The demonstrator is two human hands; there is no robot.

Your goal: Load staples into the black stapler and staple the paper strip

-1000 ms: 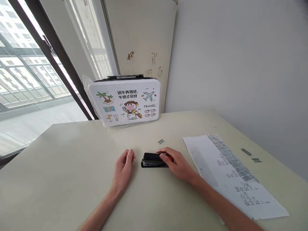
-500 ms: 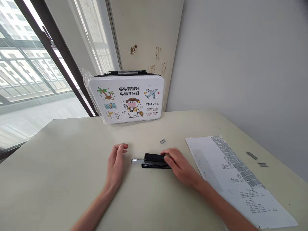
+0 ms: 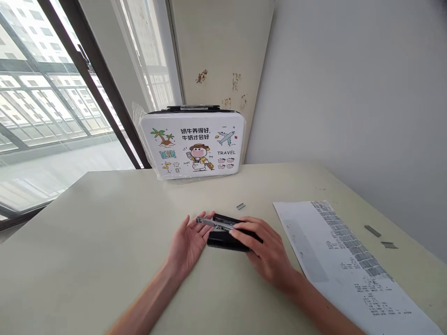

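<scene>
- The pale table [image 3: 104,223] bore everything; the white case [image 3: 193,144] stood upright on it.
- The printed sheet [image 3: 342,260] lay to the right of the case and nearer, looking limp and light.
- The right hand [image 3: 270,253], nearer than the case's right corner, was closed round the rear of the black stapler [image 3: 226,239], with fingers over its top.
- The left hand [image 3: 188,246], in front of the case, was spread palm up and held nothing that could be seen; whether its fingers touched metal could not be told.
- The stapler sat tilted in front of the case's right half. It looked stiff and fairly light, its glossy shell probably slick; the rear body seemed the safest hold.
- Its metal rail [image 3: 211,222] jutted leftward, in front of the case: rigid, probably sliding, best gripped by the sides.
- A grey strip [image 3: 240,206], apparently staples, lay in front of the case's right corner, likely to snap if bent.
</scene>
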